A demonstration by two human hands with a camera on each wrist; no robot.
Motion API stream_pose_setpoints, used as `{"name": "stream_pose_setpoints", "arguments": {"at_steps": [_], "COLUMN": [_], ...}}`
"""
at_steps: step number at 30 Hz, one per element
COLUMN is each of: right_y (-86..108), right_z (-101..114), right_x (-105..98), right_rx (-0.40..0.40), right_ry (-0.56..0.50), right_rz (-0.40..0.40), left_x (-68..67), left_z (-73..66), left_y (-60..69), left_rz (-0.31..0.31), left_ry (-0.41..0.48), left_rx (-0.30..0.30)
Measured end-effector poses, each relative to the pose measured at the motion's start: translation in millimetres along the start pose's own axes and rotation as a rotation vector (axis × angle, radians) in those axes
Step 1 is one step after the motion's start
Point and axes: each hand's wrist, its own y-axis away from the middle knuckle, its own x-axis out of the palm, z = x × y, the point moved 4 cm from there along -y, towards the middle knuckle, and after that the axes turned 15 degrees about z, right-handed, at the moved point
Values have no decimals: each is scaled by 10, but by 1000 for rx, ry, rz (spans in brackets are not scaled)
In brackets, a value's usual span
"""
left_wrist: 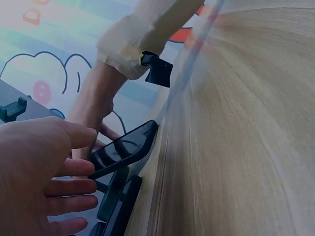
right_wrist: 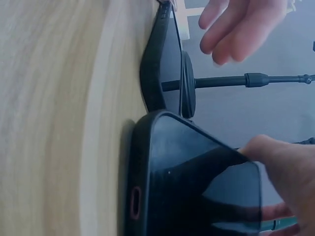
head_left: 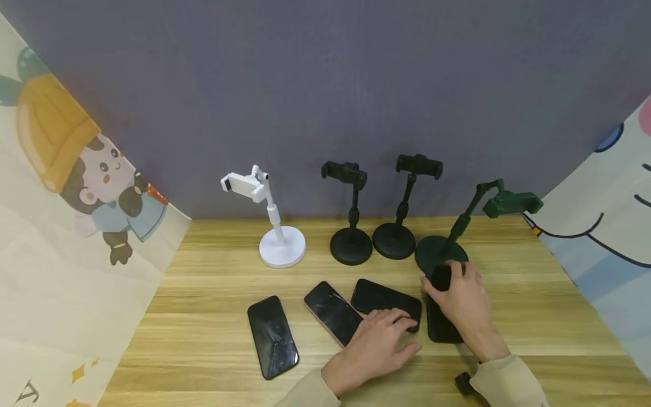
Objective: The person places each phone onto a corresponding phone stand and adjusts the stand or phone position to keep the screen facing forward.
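My right hand (head_left: 467, 302) grips a black smartphone (head_left: 441, 321) near its far end, thumb on one edge and fingers on the other. The phone lies just in front of the dark green phone stand (head_left: 438, 251); its dark screen faces up in the right wrist view. Fingers spread loosely, my left hand (head_left: 378, 346) hovers over the near side of another black smartphone (head_left: 373, 297). Whether it touches that phone cannot be told. Partly behind the left hand lies a phone with a pinkish edge (head_left: 331, 311). A further black phone (head_left: 273, 338) rests farther left.
A white phone stand (head_left: 282, 249) and two black phone stands (head_left: 351, 247) (head_left: 394, 242) line the back of the wooden table (head_left: 203, 316). A grey panel (head_left: 305, 102) rises behind them. Printed cloths hang at both sides. A black strap device (head_left: 464, 383) sits by the right wrist.
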Motion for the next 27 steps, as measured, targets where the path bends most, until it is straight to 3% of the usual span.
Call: {"name": "stream_pose_setpoints", "arguments": {"at_steps": [5, 14, 21, 27], "right_y": [6, 12, -5, 5], "right_z": [-36, -87, -83, -74], "right_x": [-60, -87, -105, -122], "right_rx": [-54, -105, -190, -213], "right_ry": [-39, -113, -131, -153], "right_rz": [-111, -222, -362, -420], "left_x": [3, 24, 64, 66], "left_z": [7, 31, 25, 8], "left_y": [-34, -113, -173, -217], "left_rz": [-7, 29, 72, 76], "left_ry": [92, 299, 310, 295], "left_rx": [-1, 4, -15, -42]}}
